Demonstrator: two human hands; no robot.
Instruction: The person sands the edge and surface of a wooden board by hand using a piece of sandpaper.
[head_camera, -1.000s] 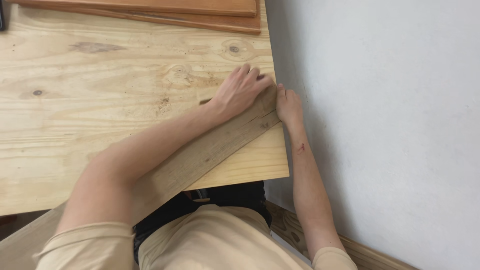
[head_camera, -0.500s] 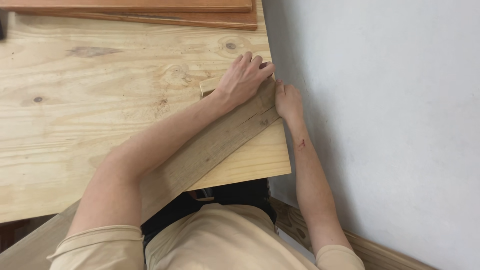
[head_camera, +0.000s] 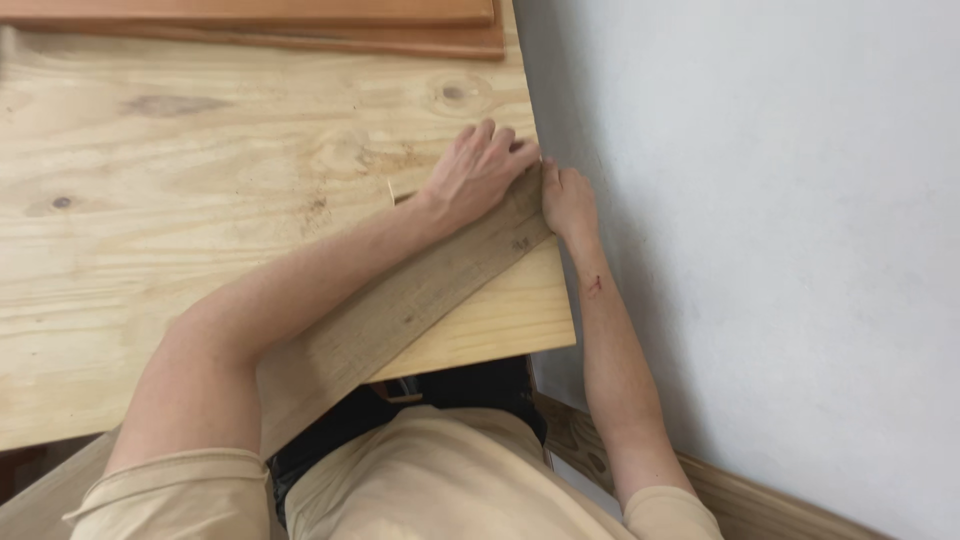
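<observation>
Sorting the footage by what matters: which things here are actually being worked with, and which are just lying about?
In use:
- weathered plank, lying diagonally on the plywood tabletop
- left hand, pressing on the plank's far end
- right hand, at the plank's end by the table edge

Lying about:
- reddish boards at the far edge
- grey wall

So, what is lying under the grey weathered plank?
The weathered plank lies slantwise on the pale plywood tabletop. The left hand presses its far end; the right hand grips it at the table's edge. Its near end passes under the forearm, hidden.
</observation>
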